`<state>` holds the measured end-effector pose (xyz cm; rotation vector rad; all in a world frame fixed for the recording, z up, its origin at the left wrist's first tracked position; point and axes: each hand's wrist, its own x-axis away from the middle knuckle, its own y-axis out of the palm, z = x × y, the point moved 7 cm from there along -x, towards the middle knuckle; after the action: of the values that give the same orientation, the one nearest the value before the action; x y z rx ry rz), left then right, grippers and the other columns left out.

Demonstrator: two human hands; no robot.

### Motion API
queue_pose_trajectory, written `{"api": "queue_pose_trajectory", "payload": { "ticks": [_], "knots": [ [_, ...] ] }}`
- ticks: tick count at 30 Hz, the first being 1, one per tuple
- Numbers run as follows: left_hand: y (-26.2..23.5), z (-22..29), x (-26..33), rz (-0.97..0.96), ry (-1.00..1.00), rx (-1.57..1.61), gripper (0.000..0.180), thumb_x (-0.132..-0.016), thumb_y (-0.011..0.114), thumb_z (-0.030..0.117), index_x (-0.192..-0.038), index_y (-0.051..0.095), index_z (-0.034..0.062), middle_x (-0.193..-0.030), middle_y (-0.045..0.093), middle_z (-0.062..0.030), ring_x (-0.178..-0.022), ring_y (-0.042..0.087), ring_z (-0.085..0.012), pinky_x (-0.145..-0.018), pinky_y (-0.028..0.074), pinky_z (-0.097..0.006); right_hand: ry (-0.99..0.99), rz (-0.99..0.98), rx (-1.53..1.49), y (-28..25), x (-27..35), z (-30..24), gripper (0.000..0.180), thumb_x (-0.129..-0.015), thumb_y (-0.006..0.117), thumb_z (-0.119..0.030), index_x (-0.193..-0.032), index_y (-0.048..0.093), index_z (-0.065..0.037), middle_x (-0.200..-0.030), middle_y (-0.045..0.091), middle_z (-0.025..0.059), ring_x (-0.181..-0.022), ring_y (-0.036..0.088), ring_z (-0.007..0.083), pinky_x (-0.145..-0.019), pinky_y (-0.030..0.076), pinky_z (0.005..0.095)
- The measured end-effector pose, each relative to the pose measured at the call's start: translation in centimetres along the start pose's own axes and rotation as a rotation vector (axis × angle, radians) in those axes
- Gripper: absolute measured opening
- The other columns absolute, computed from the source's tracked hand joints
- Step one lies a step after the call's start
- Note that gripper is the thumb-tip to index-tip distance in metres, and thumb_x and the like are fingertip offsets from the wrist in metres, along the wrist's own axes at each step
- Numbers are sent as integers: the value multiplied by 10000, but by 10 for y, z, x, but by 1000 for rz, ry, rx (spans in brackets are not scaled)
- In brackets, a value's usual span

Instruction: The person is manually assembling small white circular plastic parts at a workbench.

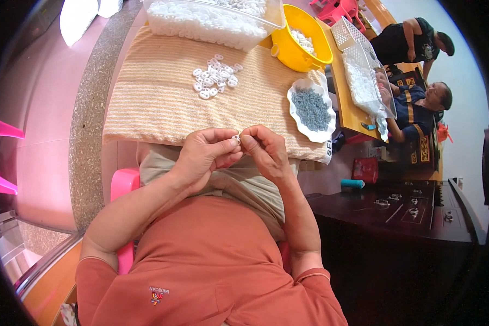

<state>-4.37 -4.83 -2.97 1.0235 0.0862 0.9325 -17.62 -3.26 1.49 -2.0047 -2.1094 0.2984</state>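
Note:
My left hand (207, 156) pinches a small white plastic piece (237, 139) between thumb and fingertips, just off the table's near edge. My right hand (267, 151) is closed in a pinch against the same piece; whatever lies between its fingertips is too small to make out. Beyond both hands a loose pile of small white plastic pieces (217, 76), oval with holes, lies on a tan striped towel (152, 92). To the right a white scalloped dish (316, 136) holds many tiny grey-blue parts (312, 108), perhaps screws.
A clear plastic bin (212, 27) full of white pieces stands at the far edge, beside a yellow basin (320, 49) with more. Two people work at another table (345, 108) on the right. A dark wooden cabinet (358, 214) stands at my right; a pink stool (0, 157) is far left.

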Motion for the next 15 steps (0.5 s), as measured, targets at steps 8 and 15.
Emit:
{"api": "queue_pose_trajectory", "payload": {
  "ticks": [8,15],
  "knots": [
    [0,0,0,14,19,-20,164,-898,638,52,-1049,614,-8,-912,664,-65,-762,660,-124,-685,568,-225,20,5,-105,5,0,3,110,-967,558,-88,-952,606,10,-802,609,-7,-729,542,43,-652,465,194],
    [-2,-1,1,30,50,-2,145,-894,644,54,-1025,625,-5,-896,665,-59,-759,659,-121,-674,564,-222,-5,49,-105,6,0,4,113,-950,585,-86,-932,635,14,-782,633,-4,-708,566,42,-637,479,195]
  ]
}}
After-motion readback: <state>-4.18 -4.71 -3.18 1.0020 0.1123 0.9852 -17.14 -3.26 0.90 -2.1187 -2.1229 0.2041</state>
